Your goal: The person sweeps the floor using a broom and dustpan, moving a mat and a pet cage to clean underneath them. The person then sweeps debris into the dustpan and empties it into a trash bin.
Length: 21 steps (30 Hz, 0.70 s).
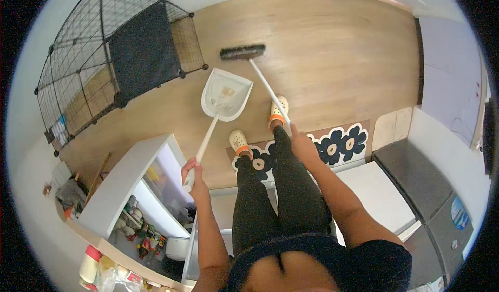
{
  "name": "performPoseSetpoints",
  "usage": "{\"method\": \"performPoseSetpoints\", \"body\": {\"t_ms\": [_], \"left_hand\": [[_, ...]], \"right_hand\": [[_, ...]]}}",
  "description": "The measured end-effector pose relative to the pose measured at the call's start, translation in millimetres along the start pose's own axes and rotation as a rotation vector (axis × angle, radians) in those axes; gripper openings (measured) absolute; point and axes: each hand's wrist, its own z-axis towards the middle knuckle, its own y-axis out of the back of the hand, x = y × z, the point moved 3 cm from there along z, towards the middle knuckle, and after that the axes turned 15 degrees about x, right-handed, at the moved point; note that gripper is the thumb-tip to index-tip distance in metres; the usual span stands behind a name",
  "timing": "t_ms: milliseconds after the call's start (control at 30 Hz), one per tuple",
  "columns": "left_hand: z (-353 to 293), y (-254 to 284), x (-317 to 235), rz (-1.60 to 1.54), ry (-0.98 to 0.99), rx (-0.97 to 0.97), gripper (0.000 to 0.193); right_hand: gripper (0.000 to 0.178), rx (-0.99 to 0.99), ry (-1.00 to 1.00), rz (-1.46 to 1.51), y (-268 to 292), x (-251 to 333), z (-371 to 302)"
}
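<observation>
My left hand [195, 182] is wrapped round the long handle of a white dustpan [210, 95], whose pan rests on the wood floor with its open edge facing away from me. Bits of debris [224, 95] lie inside the pan. In my right hand [302, 145] is the white stick of a broom [243, 52]. Its dark bristle head touches the floor just beyond the dustpan, a small gap apart from it. Most of the right fingers are hidden behind the hand.
A black wire pen [109, 48] with a dark panel stands at the left. A flower-patterned mat [332, 149] lies by my feet, in cream clogs [241, 142]. White shelving [130, 172] with bottles is at the lower left. A dark grey fridge [416, 180] stands on the right.
</observation>
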Motion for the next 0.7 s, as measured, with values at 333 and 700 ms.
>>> {"method": "performPoseSetpoints", "body": {"t_ms": [333,700], "left_hand": [[-17,19,-1,-0.050,-0.065,-0.002,0.009],[-11,31,5,-0.091,0.001,0.000,0.008]], "right_hand": [[0.042,-0.220,0.161,-0.258,88,77,79],[0.036,-0.142,0.037,-0.415,64,94,99]]}}
